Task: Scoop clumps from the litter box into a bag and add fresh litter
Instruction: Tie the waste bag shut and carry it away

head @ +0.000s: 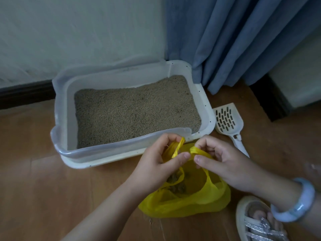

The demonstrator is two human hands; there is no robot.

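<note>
A white litter box [206,108] with a translucent rim stands on the wooden floor against the wall, filled with level beige litter [135,110]. In front of it lies a yellow plastic bag [187,202] with dark clumps visible inside. My left hand [159,164] pinches one twisted bag handle, and my right hand [224,164] pinches the other. The two handles meet between my fingertips just above the bag. A white slotted scoop [227,120] lies on the floor to the right of the box, untouched.
A blue curtain [243,40] hangs behind the box's right corner. A dark baseboard runs along the wall. My sandalled foot [257,221] rests at the lower right, beside the bag. A pale bracelet sits on my right wrist.
</note>
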